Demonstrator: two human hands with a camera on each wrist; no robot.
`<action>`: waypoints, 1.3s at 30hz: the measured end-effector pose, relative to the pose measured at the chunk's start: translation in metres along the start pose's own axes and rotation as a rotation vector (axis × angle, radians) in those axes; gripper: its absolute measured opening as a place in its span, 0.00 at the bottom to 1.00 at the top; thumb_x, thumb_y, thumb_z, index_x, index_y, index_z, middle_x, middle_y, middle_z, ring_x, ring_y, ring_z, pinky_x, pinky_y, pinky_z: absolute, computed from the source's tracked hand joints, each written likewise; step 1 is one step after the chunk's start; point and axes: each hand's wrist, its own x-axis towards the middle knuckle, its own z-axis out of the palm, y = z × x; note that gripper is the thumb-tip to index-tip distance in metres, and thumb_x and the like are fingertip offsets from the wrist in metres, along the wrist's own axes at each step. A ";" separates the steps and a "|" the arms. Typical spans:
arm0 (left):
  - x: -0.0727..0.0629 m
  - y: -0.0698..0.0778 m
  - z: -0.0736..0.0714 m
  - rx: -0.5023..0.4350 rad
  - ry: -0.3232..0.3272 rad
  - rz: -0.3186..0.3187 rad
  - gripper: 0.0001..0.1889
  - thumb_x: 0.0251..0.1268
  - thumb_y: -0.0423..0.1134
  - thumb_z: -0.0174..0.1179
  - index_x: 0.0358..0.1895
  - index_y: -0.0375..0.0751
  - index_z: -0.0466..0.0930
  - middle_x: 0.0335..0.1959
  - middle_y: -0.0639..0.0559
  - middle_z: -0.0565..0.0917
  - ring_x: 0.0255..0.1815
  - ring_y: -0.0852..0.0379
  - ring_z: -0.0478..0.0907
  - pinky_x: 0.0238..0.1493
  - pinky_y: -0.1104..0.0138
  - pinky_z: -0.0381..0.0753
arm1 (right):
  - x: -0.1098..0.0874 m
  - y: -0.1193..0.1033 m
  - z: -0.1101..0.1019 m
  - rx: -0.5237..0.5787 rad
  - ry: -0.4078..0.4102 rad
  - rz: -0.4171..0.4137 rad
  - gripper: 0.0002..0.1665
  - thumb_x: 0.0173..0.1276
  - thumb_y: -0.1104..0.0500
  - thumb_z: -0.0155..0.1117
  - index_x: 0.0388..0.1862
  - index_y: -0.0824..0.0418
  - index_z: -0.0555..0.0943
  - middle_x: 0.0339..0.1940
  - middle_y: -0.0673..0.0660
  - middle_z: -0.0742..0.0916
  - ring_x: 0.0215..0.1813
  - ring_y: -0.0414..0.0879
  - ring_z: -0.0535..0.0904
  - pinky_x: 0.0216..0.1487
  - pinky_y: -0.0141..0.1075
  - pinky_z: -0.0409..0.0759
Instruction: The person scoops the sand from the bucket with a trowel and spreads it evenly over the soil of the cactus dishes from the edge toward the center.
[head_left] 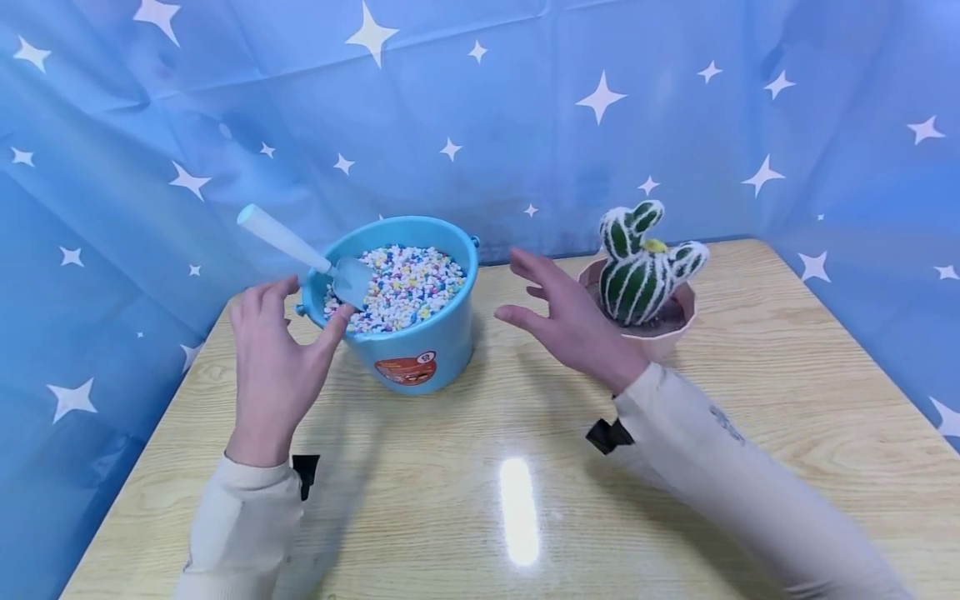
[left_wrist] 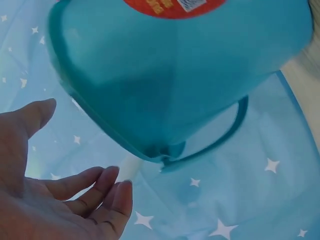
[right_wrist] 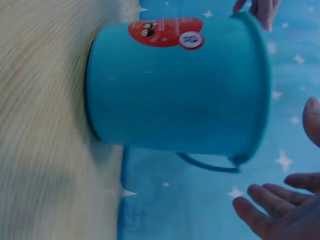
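Around the blue bucket point(head_left: 442, 342), left hand point(head_left: 276, 358) and right hand point(head_left: 570, 321) spread, empty; level, even grip should keep pellets point(head_left: 412, 287) in.

Bare hands point(head_left: 273, 367), off-white long sleeves point(head_left: 742, 483), black wrist pieces point(head_left: 609, 436), dark right-sleeve marking point(head_left: 726, 423)
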 end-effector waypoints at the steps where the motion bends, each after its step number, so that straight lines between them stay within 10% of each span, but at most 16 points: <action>1: 0.002 -0.002 0.000 -0.003 -0.003 -0.012 0.32 0.64 0.47 0.67 0.62 0.25 0.72 0.55 0.35 0.74 0.56 0.39 0.63 0.50 0.48 0.71 | 0.004 0.003 0.002 0.023 -0.003 0.009 0.45 0.72 0.49 0.64 0.79 0.58 0.54 0.77 0.55 0.63 0.75 0.47 0.60 0.71 0.44 0.68; 10: 0.037 -0.020 0.000 -0.046 -0.024 -0.176 0.35 0.69 0.57 0.59 0.66 0.30 0.72 0.47 0.39 0.82 0.47 0.43 0.77 0.50 0.52 0.78 | 0.028 0.016 0.019 0.123 -0.017 0.091 0.49 0.69 0.43 0.65 0.80 0.52 0.52 0.79 0.49 0.58 0.76 0.44 0.55 0.74 0.41 0.63; 22: 0.081 -0.025 -0.006 -0.208 -0.001 -0.316 0.29 0.69 0.63 0.52 0.51 0.39 0.78 0.35 0.50 0.77 0.26 0.58 0.75 0.25 0.71 0.76 | 0.036 0.015 0.033 0.139 -0.023 0.042 0.45 0.67 0.44 0.66 0.78 0.49 0.59 0.79 0.48 0.58 0.77 0.41 0.49 0.75 0.39 0.61; 30: 0.087 -0.022 -0.001 -0.407 -0.023 -0.240 0.17 0.74 0.53 0.51 0.57 0.48 0.67 0.34 0.48 0.81 0.23 0.59 0.82 0.25 0.71 0.86 | 0.040 0.019 0.033 0.185 -0.059 0.078 0.50 0.66 0.42 0.67 0.80 0.44 0.52 0.80 0.39 0.45 0.78 0.39 0.37 0.78 0.51 0.48; 39: 0.087 -0.018 0.001 -0.389 0.057 -0.172 0.14 0.74 0.49 0.53 0.54 0.46 0.71 0.37 0.45 0.79 0.19 0.58 0.82 0.25 0.69 0.87 | 0.045 0.021 0.037 0.190 -0.097 0.066 0.50 0.69 0.54 0.67 0.81 0.52 0.48 0.81 0.48 0.44 0.79 0.45 0.36 0.78 0.55 0.43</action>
